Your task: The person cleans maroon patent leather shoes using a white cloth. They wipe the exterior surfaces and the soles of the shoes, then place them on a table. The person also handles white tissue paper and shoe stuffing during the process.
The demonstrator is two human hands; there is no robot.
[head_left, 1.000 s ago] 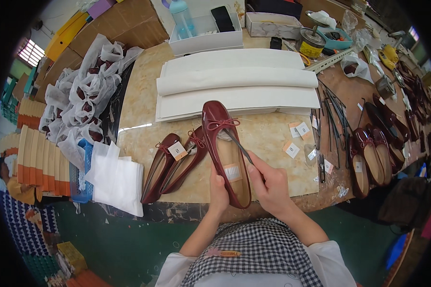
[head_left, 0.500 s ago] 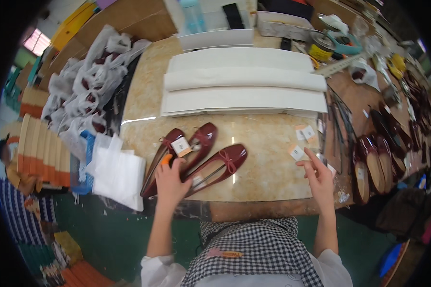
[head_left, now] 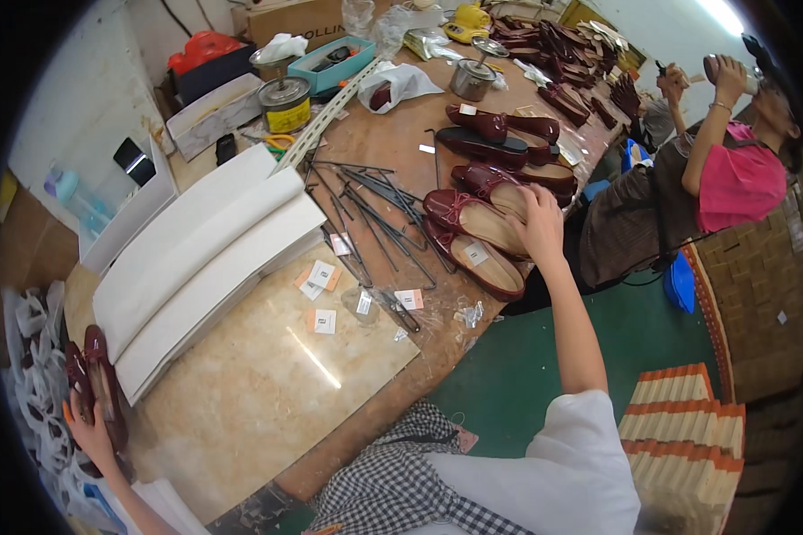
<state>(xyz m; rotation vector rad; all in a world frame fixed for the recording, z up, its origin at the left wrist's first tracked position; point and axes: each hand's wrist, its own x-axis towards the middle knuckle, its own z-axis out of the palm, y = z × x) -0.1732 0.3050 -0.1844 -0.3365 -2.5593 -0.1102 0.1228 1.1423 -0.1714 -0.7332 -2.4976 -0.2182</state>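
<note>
My right hand (head_left: pixel 538 227) reaches across to a group of dark red ballet flats on the right of the table, its fingers closed over the side of a glossy bow-toed flat (head_left: pixel 468 214). Another flat with a white label on its insole (head_left: pixel 477 257) lies just nearer. Far to the left, my left hand (head_left: pixel 89 432) is at a pair of dark red ballet flats (head_left: pixel 101 374), and its fingers appear to grip them. Something orange sits on one of its fingers. The heels are partly hidden by that hand.
White paper sheets (head_left: pixel 205 267) lie stacked on the marbled board (head_left: pixel 268 392). Paper tags (head_left: pixel 323 321), a small knife (head_left: pixel 400 312) and thin dark rods (head_left: pixel 375 205) lie between. Plastic-wrapped shoes (head_left: pixel 27 357) are at left. A co-worker (head_left: pixel 687 178) is at the right.
The view has swung to the right. My right hand has gone from above the tags to the flats on the right. My left hand and the flats by it are now farther left.
</note>
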